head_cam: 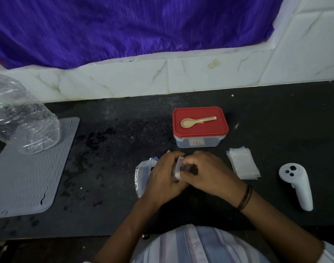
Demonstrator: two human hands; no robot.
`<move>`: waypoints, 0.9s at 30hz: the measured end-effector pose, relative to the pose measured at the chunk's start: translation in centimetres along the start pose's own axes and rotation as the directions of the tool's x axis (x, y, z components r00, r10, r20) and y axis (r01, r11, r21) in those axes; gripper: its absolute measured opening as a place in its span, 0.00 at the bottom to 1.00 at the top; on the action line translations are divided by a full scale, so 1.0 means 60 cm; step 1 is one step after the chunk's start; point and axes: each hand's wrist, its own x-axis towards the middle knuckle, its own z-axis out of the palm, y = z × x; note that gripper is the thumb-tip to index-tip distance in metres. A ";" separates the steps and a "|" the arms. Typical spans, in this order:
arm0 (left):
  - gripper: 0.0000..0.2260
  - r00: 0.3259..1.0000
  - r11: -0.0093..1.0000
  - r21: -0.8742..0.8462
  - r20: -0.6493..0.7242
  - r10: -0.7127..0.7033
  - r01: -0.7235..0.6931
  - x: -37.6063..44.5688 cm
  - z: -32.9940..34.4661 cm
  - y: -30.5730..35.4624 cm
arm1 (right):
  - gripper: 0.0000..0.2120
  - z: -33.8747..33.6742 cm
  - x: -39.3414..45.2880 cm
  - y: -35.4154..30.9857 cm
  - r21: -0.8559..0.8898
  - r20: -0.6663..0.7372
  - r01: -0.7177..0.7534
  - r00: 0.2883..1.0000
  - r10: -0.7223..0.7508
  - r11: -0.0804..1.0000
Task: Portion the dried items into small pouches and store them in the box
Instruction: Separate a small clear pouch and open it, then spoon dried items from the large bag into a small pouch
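Both hands are meeting near the front middle of the desk, pinching one small pouch between them. The left hand is closing its fingers on the pouch's left side, and the right hand is gripping the right side, with dark contents showing through the clear plastic between the fingers. A dark band is sitting on the right wrist.

Under the left hand, partly hidden, a printed packet is lying flat on the desk. Just behind the hands, toward the wall edge, the box is standing with its red lid shut, and a tan spoon is resting on the lid. To the right of the hands, a stack of empty pouches is lying flat, and beyond it, near the right edge, a white controller. At the left edge, a grey mat is carrying a crumpled clear bag.
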 end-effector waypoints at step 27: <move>0.20 0.931 0.969 -0.179 -0.294 -0.215 0.167 -0.071 -0.049 0.019 | 0.08 -0.072 0.211 0.180 -0.399 -0.327 -0.173 0.944 0.036 0.900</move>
